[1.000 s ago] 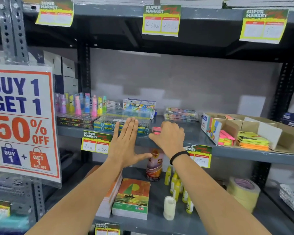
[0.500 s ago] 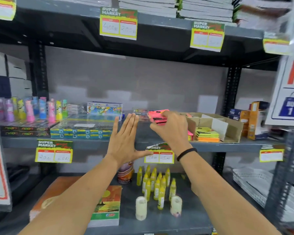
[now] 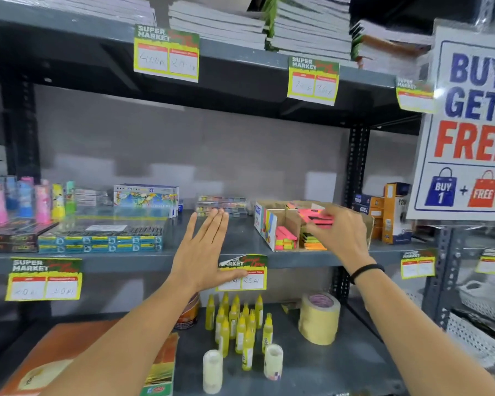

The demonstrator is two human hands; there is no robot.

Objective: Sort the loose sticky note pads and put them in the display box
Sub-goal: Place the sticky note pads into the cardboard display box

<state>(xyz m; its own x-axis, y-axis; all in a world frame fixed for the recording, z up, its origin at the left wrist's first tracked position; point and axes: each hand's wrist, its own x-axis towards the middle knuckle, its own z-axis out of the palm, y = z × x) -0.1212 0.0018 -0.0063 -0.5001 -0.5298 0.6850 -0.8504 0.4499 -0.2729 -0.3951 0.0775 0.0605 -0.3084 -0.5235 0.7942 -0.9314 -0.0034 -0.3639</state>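
Observation:
My right hand grips a pink sticky note pad and holds it over the open cardboard display box on the middle shelf. Inside the box lie pink and yellow pads on the left and a stack of yellow and orange pads partly hidden by my hand. My left hand is raised flat in front of the shelf with fingers together and thumb out, holding nothing.
Flat marker packs and colourful tubes fill the left of the grey shelf. Small boxes stand right of the display box. Below are yellow glue bottles, a tape roll and notebooks. A promo sign hangs at right.
My right hand has lifted the pink pad off the shelf and carried it right, over the display box. My view has swung right. The left hand has kept its flat pose.

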